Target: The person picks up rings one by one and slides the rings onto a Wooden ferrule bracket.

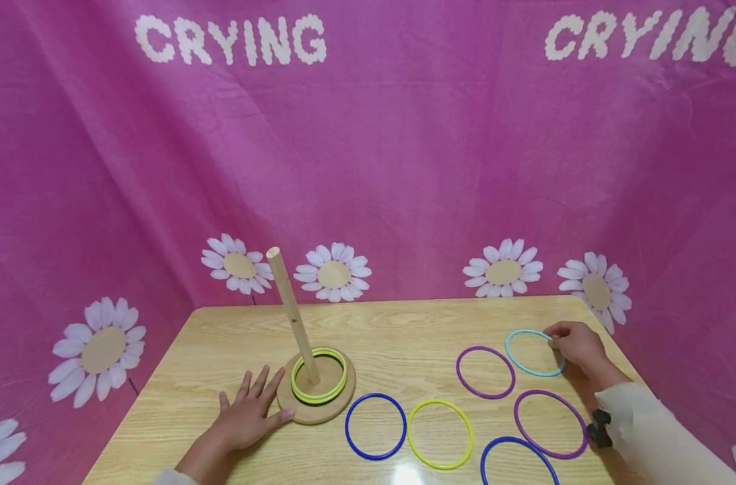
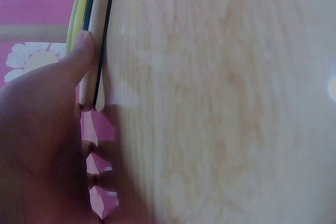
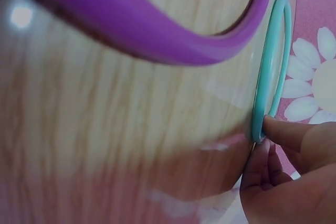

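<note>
My right hand (image 1: 576,347) pinches the right side of a light blue ring (image 1: 508,351) at the table's far right. In the right wrist view the thumb and fingers meet at the near end of this ring (image 3: 268,56), which looks turquoise there. My left hand (image 1: 248,416) lies spread beside a round wooden base (image 1: 313,415), its thumb on the base's edge. A wooden post (image 1: 291,313) rises from the base, leaning left in the head view. Yellow-green rings (image 1: 345,377) lie around the foot of the post; the left wrist view shows a dark ring (image 2: 88,9) beneath them.
Purple rings (image 1: 458,372) (image 1: 549,451) lie near the right hand. Nearer the front are blue rings (image 1: 376,458) (image 1: 516,440) and a yellow ring (image 1: 440,466). The wooden table (image 1: 404,323) ends at a pink cloth (image 1: 404,168) with daisies. A dark wrist device (image 1: 599,428) sits at the right sleeve.
</note>
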`<state>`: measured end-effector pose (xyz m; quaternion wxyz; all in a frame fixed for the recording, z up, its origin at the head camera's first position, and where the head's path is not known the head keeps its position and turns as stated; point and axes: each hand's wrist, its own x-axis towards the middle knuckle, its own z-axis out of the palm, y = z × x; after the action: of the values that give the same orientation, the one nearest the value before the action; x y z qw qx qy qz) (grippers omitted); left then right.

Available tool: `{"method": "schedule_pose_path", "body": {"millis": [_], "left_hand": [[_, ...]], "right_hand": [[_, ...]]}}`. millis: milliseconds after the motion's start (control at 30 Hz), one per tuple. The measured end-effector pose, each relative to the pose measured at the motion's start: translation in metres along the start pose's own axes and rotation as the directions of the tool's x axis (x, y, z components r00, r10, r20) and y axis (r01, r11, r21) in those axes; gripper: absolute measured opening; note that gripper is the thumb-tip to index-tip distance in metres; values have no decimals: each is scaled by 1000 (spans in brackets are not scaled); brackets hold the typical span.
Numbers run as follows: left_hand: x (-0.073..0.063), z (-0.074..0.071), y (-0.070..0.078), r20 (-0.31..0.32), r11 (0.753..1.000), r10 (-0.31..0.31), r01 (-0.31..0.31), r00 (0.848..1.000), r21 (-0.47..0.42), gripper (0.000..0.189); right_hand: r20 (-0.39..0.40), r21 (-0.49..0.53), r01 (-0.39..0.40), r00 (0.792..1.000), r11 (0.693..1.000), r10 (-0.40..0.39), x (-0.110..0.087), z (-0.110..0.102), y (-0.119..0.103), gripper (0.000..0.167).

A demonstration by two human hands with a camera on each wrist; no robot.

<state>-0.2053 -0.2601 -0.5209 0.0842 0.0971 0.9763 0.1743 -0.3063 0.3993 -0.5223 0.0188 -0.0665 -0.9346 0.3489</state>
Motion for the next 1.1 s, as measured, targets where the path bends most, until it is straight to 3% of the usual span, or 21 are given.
{"method": "schedule_pose_path", "body": {"millis": [500, 800, 1100], "left_hand": [[1, -2, 1, 33, 1000, -18, 18, 999, 0, 92], [0, -1, 0, 16, 1000, -13, 13, 1000, 0, 91], [2, 1, -1, 11, 1000, -9, 9, 1000, -5, 92]], "right_hand": [[4, -81, 44, 999, 996, -44, 0, -7, -5, 19], [-12, -19, 37, 999, 999, -37, 4, -7, -10, 18], [13, 6, 109, 994, 994, -109, 5, -7, -21, 19]]}}
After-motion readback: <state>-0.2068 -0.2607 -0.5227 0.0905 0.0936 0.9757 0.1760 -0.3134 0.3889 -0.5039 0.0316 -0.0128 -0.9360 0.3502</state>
